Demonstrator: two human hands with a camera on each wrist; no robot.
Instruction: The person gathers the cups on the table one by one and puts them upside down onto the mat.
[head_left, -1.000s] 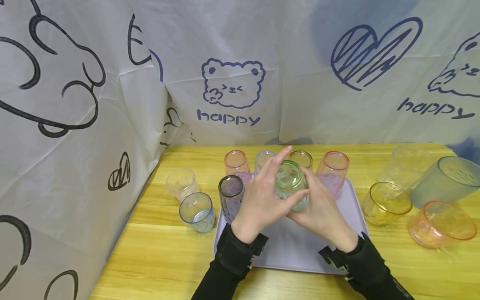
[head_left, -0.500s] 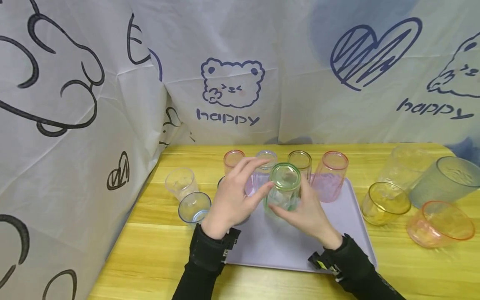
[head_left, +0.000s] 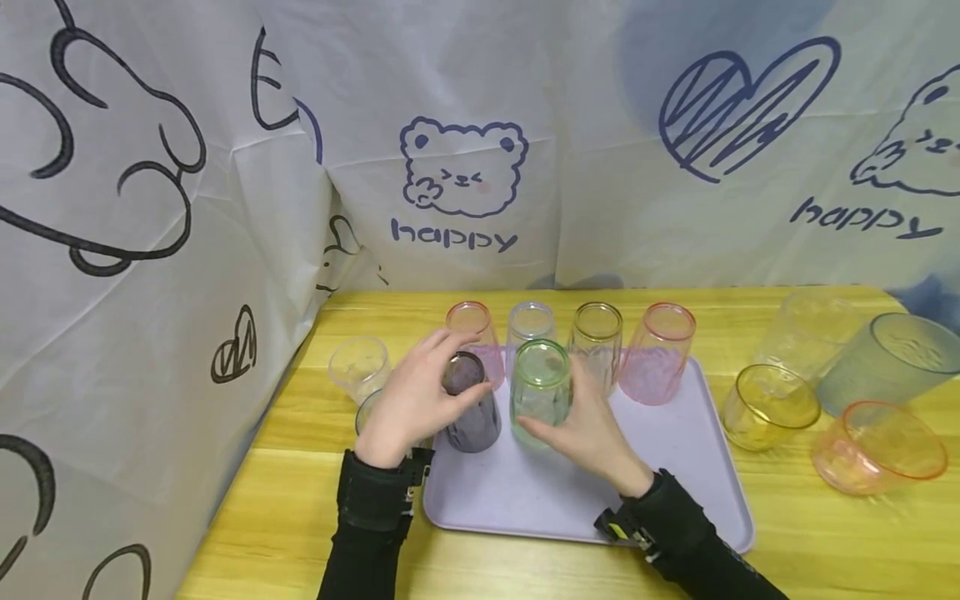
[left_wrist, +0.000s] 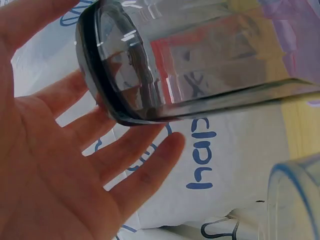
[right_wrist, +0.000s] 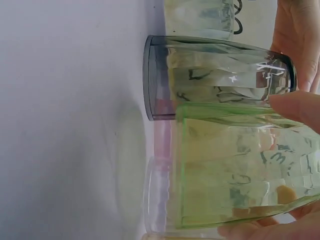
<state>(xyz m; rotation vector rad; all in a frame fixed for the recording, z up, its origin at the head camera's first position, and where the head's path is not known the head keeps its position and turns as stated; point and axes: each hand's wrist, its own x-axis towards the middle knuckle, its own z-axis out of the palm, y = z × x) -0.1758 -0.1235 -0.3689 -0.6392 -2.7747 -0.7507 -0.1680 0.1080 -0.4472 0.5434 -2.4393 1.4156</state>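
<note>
My right hand (head_left: 592,425) holds a green faceted drinking glass (head_left: 542,392) upside down, thumb on the near side and fingers round the far side. In the right wrist view its rim is close over the lilac tray (right_wrist: 60,120). A dark grey glass (head_left: 474,412) stands upside down on the tray just left of it. My left hand (head_left: 416,396) is spread beside the grey glass, thumb and fingers apart around its upper end. In the left wrist view the left fingers (left_wrist: 145,172) lie loosely extended behind the grey glass's base.
Behind stand upturned pink (head_left: 476,342), pale violet (head_left: 531,333), amber-rimmed (head_left: 597,346) and another pink glass (head_left: 660,354). Left of the tray are a clear cup (head_left: 358,367) and a blue-rimmed glass (left_wrist: 295,200). A yellow (head_left: 772,408), an orange (head_left: 877,450) and a blue-grey vessel (head_left: 892,367) stand right.
The right hand has moved left and lower with the green glass, to beside the grey glass. The left hand has come off the green glass and moved left to the grey one.
</note>
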